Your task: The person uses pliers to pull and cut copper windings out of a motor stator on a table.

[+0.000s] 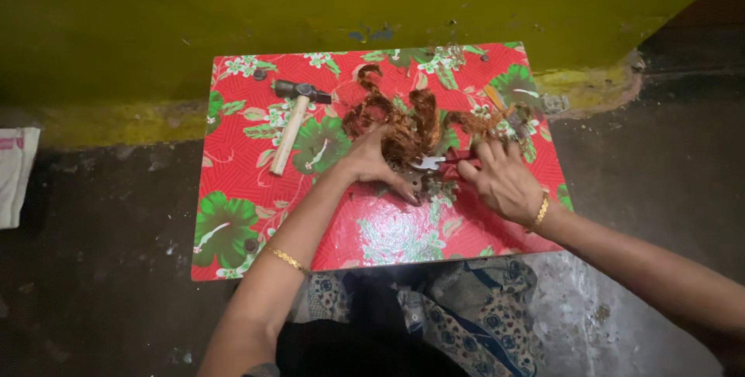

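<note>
**Two hands at a tangle of copper wire on a flowered table**

A low table [256, 191] sat in the middle of the frame, covered in a glossy red sheet printed with green leaves and white flowers. It stood against a yellow-green wall [310, 12] that filled the top of the frame, its paint scuffed and chipped along the bottom edge. The floor [101, 268] around the table was dark, rough concrete, dusted with pale crumbs and specks. At the far left edge of the frame lay a piece of white cloth [14, 175].

On the upper left part of the table lay a hammer [291, 125] with a pale wooden handle and a dark metal head, well apart from both hands.

Near the centre and upper right of the table was a loose tangle of copper wire [403, 125], curled and reddish brown, with more frayed strands trailing off to the right.

The left hand [376, 164] rested at the lower edge of the tangle, fingers bent and pressed down on the wire and the small scraps beneath it. The right hand [504, 179] was closed around the red handles of pliers [441, 161], whose metal tip pointed left toward the left hand's fingers and the wire. Each wrist carried a gold bangle. A patterned blue and cream garment showed at the bottom centre of the frame.
</note>
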